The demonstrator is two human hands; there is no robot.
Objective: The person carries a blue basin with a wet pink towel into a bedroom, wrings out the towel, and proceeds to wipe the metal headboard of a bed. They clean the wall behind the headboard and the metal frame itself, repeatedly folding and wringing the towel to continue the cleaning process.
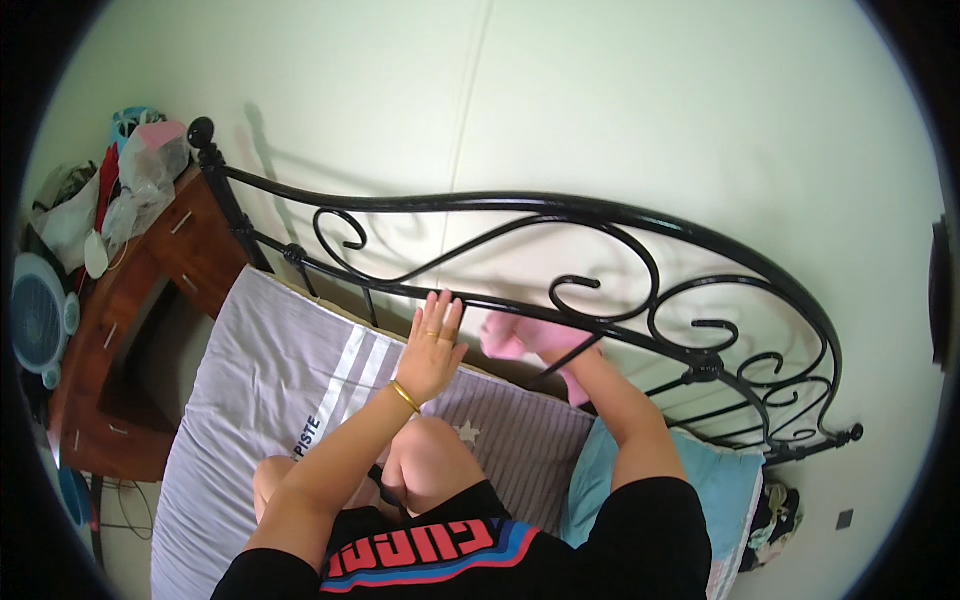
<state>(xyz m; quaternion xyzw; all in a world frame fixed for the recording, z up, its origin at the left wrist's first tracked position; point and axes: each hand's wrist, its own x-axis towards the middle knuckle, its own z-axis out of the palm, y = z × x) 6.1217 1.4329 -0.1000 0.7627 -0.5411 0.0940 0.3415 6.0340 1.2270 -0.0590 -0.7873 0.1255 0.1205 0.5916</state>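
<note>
My left hand (433, 349), with a gold ring and bangle, is raised with its fingertips at the lower rail of a black metal headboard (517, 304); it holds nothing. My right arm reaches through the bars, and a pink cloth (525, 337) lies over and around my right hand (559, 349) behind the rail, close to the wall. The fingers of that hand are hidden by the cloth. Below my hands is a mattress (277, 360) with a grey striped cover, on which my bent legs rest. A light blue pillow (694, 480) lies at the right.
At the left stands a brown wooden desk (161, 232) bearing plastic bags (142, 180) and a blue fan (39, 311). The pale wall (600, 97) rises behind the headboard. Dark cloth items (776, 525) sit beyond the pillow. Cables hang beneath the desk.
</note>
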